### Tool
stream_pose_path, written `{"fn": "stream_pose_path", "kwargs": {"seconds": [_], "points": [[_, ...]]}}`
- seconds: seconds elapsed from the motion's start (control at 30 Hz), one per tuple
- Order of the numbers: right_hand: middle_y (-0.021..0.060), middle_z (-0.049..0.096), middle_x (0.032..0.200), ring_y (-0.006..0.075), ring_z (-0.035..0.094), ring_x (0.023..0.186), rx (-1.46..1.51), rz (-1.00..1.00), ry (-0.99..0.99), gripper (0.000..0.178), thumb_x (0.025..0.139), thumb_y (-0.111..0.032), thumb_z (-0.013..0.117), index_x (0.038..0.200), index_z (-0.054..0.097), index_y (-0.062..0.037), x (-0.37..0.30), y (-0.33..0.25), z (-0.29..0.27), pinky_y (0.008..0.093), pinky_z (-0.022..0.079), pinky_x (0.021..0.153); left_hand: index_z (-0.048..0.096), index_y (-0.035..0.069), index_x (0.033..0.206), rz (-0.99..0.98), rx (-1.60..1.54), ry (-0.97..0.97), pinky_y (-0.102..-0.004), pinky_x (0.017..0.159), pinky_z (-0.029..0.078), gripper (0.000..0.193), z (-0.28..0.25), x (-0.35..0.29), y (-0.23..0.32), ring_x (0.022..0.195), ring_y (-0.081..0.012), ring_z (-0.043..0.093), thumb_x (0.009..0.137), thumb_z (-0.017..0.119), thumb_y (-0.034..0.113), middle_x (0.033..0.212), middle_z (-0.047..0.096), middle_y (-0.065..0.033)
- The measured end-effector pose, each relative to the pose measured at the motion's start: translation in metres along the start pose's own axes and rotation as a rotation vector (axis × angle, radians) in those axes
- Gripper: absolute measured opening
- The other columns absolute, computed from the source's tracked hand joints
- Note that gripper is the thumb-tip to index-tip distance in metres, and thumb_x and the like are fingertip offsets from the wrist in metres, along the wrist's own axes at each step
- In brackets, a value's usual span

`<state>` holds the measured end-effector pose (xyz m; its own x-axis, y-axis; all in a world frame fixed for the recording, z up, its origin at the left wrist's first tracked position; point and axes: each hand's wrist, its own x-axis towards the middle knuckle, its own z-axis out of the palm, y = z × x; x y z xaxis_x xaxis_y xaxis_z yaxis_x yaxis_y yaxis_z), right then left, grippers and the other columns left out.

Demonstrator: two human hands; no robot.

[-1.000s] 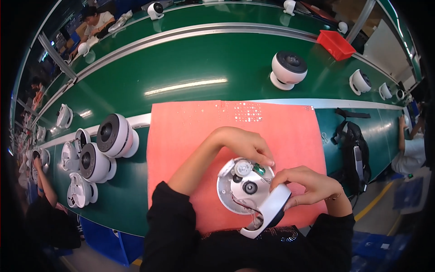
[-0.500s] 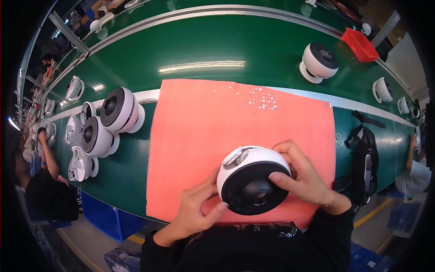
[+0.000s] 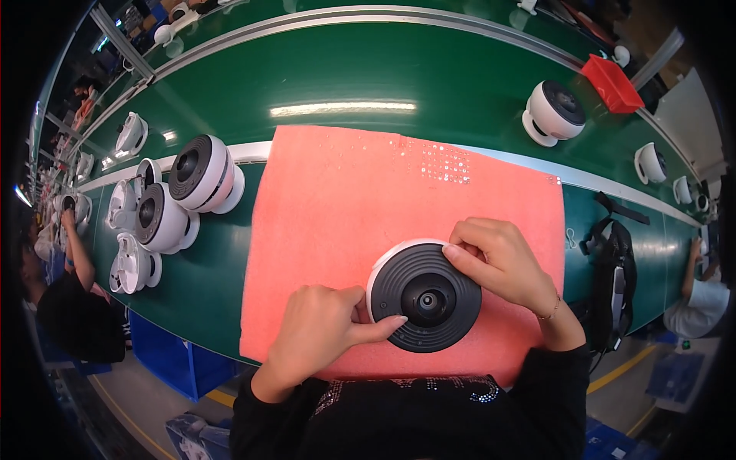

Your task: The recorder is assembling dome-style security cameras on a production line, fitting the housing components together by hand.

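Observation:
Between my hands is a round white camera (image 3: pixel 458 307) with a black, ringed face and a lens in the middle, facing up toward me. My left hand (image 3: pixel 318 330) grips its left side, thumb laid across the lower left of the black face and the other fingers behind the rim. At the upper right edge, my right hand (image 3: pixel 498 264) pinches the rim with the thumb in front and curled fingers behind. Below it lies a pink foam mat (image 3: pixel 322 207) dotted with small shiny studs near its far edge. The camera's underside is hidden.
Left of the mat stand two similar cameras (image 3: pixel 201 175) and several white shells (image 3: pixel 130 264). Beyond is a green belt (image 3: pixel 230 92) carrying another camera (image 3: pixel 553 111), near a red bin (image 3: pixel 612 83). A black strapped pouch (image 3: pixel 613 276) lies right. People sit at both sides.
The camera has tilted and turned in my hands, so its ringed face and lens now point more squarely up at me. My right hand has shifted slightly up along the rim.

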<state>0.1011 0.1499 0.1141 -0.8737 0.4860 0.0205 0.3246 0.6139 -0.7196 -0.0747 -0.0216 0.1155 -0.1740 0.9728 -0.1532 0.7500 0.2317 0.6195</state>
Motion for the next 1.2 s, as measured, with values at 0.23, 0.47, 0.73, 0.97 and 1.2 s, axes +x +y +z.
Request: {"fn": "stream_pose_path", "kwargs": {"seconds": [0.23, 0.47, 0.73, 0.97, 1.2], "points": [[0.0083, 0.054, 0.080, 0.0214, 0.052, 0.065, -0.209, -0.203, 0.285, 0.034, 0.069, -0.033, 0.071, 0.082, 0.059, -0.0037, -0.009, -0.009, 0.004, 0.0300, 0.041, 0.057, 0.059, 0.000, 0.061, -0.029, -0.052, 0.008, -0.0247, 0.043, 0.043, 0.034, -0.001, 0.001, -0.001, 0.043, -0.0165, 0.058, 0.066, 0.074, 0.030, 0.050, 0.058, -0.0085], [0.0085, 0.054, 0.105, 0.0243, 0.050, 0.094, -0.232, -0.465, -0.061, 0.038, 0.072, -0.022, 0.065, 0.107, 0.060, -0.0064, -0.019, -0.039, -0.004, 0.0365, 0.040, 0.076, 0.057, 0.001, 0.059, -0.015, -0.020, 0.028, -0.0248, 0.042, 0.042, 0.035, -0.001, 0.000, -0.003, 0.042, -0.0164, 0.057, 0.065, 0.075, 0.030, 0.049, 0.058, -0.0074], [0.0213, 0.045, 0.125, 0.0332, 0.050, 0.110, -0.063, -0.536, -0.067, 0.049, 0.079, -0.027, 0.063, 0.119, 0.050, -0.0040, -0.013, -0.032, 0.003, 0.0425, 0.043, 0.089, 0.059, 0.005, 0.053, 0.039, 0.197, 0.076, -0.0339, 0.040, 0.040, 0.048, 0.000, 0.001, -0.005, 0.038, -0.0241, 0.053, 0.067, 0.068, 0.050, 0.041, 0.051, -0.0066], [0.0151, 0.054, 0.113, 0.0229, 0.054, 0.106, 0.475, 0.161, -0.218, 0.046, 0.085, -0.022, 0.055, 0.122, 0.042, 0.0004, -0.014, -0.006, 0.012, 0.0336, 0.041, 0.091, 0.059, 0.000, 0.105, -0.053, -0.396, -0.223, -0.0333, 0.066, 0.049, 0.048, 0.031, 0.007, -0.029, 0.075, -0.0228, 0.065, 0.076, 0.065, 0.037, 0.079, 0.063, -0.0185], [0.0166, 0.049, 0.120, 0.0244, 0.048, 0.113, 0.413, -0.128, 0.077, 0.073, 0.060, -0.026, 0.081, 0.116, 0.041, -0.0018, -0.003, -0.031, 0.005, 0.0348, 0.038, 0.094, 0.030, -0.011, 0.130, 0.342, -0.560, 0.294, -0.0339, 0.076, 0.053, 0.089, 0.020, 0.011, -0.005, 0.098, -0.0263, 0.060, 0.061, 0.078, 0.019, 0.110, 0.055, -0.0223]]}}
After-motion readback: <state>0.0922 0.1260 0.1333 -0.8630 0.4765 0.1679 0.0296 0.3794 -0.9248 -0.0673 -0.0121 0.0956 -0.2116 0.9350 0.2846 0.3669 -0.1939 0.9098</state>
